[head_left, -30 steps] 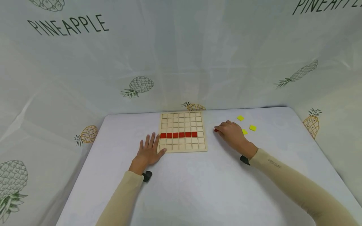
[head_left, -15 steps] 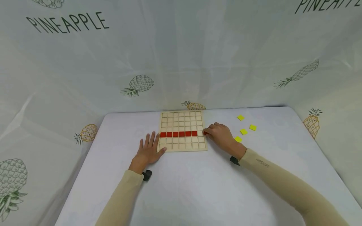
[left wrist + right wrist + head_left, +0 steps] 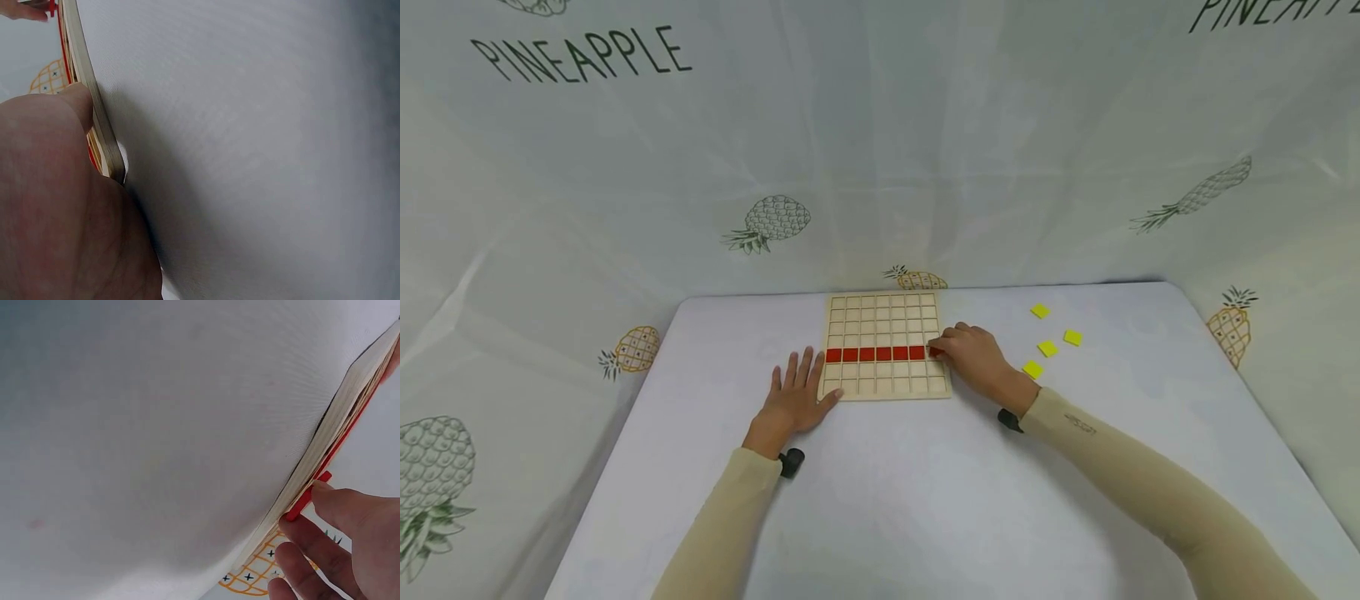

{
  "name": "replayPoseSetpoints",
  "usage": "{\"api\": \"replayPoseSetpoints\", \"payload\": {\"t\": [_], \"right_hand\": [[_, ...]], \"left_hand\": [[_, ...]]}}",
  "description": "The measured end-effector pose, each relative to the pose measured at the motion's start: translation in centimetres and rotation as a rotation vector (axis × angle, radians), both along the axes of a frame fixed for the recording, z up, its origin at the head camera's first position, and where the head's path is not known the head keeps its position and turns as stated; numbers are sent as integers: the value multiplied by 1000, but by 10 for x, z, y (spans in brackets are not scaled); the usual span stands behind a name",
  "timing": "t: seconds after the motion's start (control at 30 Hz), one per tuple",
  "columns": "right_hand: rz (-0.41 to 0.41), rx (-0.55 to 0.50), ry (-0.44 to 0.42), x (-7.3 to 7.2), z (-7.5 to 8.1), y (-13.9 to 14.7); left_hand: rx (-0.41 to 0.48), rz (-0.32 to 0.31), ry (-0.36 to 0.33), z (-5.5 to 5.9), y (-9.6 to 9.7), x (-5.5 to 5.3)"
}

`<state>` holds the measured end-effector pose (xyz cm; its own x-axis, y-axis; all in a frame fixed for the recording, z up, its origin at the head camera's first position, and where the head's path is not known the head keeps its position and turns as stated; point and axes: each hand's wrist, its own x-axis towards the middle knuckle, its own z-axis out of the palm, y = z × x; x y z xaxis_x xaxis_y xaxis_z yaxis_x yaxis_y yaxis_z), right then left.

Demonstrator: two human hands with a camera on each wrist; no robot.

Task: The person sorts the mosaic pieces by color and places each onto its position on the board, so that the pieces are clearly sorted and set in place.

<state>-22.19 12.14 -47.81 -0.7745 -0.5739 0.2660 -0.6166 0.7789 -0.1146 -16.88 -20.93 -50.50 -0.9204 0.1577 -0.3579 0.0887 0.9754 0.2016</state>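
A wooden grid board [image 3: 883, 385] lies at the far middle of the table, with a row of several red square tiles [image 3: 883, 353] in its cells. My right hand [image 3: 974, 358] pinches another red tile [image 3: 301, 504] between thumb and fingers at the right end of that row. In the right wrist view this tile is tilted, close over the board's surface. My left hand [image 3: 790, 404] lies with fingers spread at the board's left front corner, its thumb [image 3: 78, 105] over the front edge.
Several yellow square tiles [image 3: 1048, 348] are scattered on the white table [image 3: 880, 500] to the right of the board. Behind the table hangs a pale cloth [image 3: 880, 150] printed with pineapples.
My right hand has moved left with the red tile, from the bare table beside the board to the row's right end. The left hand stays in place.
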Motion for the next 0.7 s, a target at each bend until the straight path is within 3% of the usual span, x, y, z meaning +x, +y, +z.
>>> {"api": "replayPoseSetpoints", "payload": {"t": [0.23, 0.57, 0.7], "right_hand": [[10, 23, -18, -3, 0, -3], [24, 115, -17, 0, 1, -4], [14, 169, 0, 5, 1, -4]], "left_hand": [[18, 2, 12, 1, 0, 1], [0, 2, -3, 20, 7, 7], [5, -4, 6, 10, 3, 4]]}}
